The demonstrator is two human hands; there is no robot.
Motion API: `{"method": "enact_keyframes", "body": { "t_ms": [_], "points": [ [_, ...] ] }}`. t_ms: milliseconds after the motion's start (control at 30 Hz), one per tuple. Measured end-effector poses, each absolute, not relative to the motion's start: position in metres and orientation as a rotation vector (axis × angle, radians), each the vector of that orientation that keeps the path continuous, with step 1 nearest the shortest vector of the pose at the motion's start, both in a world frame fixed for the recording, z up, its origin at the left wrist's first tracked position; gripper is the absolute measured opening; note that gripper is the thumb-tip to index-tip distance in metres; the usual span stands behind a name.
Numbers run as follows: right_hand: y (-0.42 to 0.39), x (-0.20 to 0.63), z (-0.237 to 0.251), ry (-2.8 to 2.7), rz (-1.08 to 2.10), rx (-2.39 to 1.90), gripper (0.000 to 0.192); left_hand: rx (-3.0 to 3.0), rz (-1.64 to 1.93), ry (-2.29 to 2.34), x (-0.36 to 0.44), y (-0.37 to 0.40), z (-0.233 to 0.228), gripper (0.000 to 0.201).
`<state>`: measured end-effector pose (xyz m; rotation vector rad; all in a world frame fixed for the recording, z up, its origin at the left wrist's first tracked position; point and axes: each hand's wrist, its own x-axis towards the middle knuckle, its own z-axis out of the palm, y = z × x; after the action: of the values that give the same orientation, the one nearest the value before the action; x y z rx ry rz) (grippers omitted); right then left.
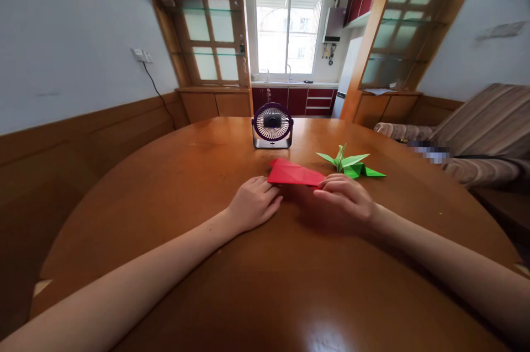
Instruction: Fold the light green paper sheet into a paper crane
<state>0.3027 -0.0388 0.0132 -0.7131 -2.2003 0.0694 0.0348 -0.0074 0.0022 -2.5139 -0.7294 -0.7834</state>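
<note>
Shiny brown surface (pixel 290 285): small dk fan (pixel 272 123) stood at back, green paper bird (pixel 353 165) nr R hand (pixel 345 197). Red folded paper (pixel 296 173), angular, faintly creased, was in front of fan; R hand pinched its right corner, L hand (pixel 256 203) touched its left end, grip unclear.

Left hand (pixel 255 203) curled; right hand (pixel 346 196) pinching.

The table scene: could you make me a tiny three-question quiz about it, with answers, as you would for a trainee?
1. True or false: the right hand holds the red paper.
2. Which stands farther from the person: (a) the fan or (b) the green origami?
3. Fill in: the left hand is at the ____ end of the red paper, as seen here.

Key: 1. True. 2. (a). 3. Left.
</note>
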Motion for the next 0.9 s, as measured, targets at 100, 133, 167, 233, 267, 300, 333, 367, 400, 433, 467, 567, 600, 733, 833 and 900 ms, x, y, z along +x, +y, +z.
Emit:
{"method": "enact_keyframes", "body": {
  "t_ms": [100, 133, 167, 233, 267, 300, 333, 367, 400, 433, 467, 567, 600, 733, 833, 900],
  "points": [
    [-0.037, 0.298, 0.005, -2.357, -0.307, -0.538, 0.030, -2.510, -0.807, -0.836, 0.032, -0.007, 0.005, 0.023],
    [-0.036, 0.296, 0.002, -2.368, -0.378, -0.543, 0.031, -2.505, -0.810, -0.892, 0.031, -0.007, 0.006, 0.024],
    [-0.034, 0.295, 0.000, -2.387, -0.411, -0.560, 0.031, -2.493, -0.823, -0.952, 0.030, -0.007, 0.007, 0.025],
    [-0.031, 0.292, -0.005, -2.431, -0.389, -0.570, 0.030, -2.443, -0.902, -1.051, 0.029, -0.008, 0.008, 0.020],
    [-0.029, 0.291, -0.007, -2.452, -0.340, -0.562, 0.029, -2.426, -0.954, -1.065, 0.029, -0.008, 0.008, 0.017],
    [-0.029, 0.291, -0.009, -2.464, -0.274, -0.549, 0.028, -2.432, -0.996, -1.050, 0.029, -0.009, 0.008, 0.018],
    [-0.028, 0.290, -0.010, -2.472, -0.198, -0.533, 0.028, -2.469, -1.011, -1.002, 0.030, -0.009, 0.007, 0.024],
    [-0.029, 0.289, -0.011, -2.475, -0.121, -0.519, 0.028, -2.539, -0.987, -0.931, 0.032, -0.009, 0.005, 0.031],
    [-0.029, 0.289, -0.011, -2.481, -0.051, -0.503, 0.028, -2.632, -0.924, -0.852, 0.033, -0.009, 0.003, 0.039],
    [-0.031, 0.288, -0.011, -2.487, 0.011, -0.483, 0.029, -2.733, -0.833, -0.780, 0.035, -0.009, 0.001, 0.044],
    [-0.033, 0.287, -0.010, -2.492, 0.063, -0.466, 0.029, -2.833, -0.725, -0.724, 0.036, -0.009, -0.001, 0.048],
    [-0.039, 0.287, -0.005, -2.491, 0.134, -0.442, 0.029, -3.045, -0.471, -0.680, 0.038, -0.007, -0.005, 0.046],
    [-0.040, 0.289, -0.004, -2.485, 0.125, -0.452, 0.028, -3.073, -0.441, -0.688, 0.038, -0.007, -0.005, 0.044],
    [-0.039, 0.298, -0.001, -2.510, 0.048, -0.567, 0.018, -3.018, -0.472, -0.688, 0.037, -0.009, -0.004, 0.042],
    [-0.037, 0.303, -0.001, -2.555, 0.026, -0.608, 0.012, -2.953, -0.514, -0.663, 0.038, -0.010, -0.004, 0.040],
    [-0.037, 0.303, -0.001, -2.563, 0.022, -0.618, 0.010, -2.932, -0.561, -0.654, 0.040, -0.011, -0.004, 0.037]
  ]
}}
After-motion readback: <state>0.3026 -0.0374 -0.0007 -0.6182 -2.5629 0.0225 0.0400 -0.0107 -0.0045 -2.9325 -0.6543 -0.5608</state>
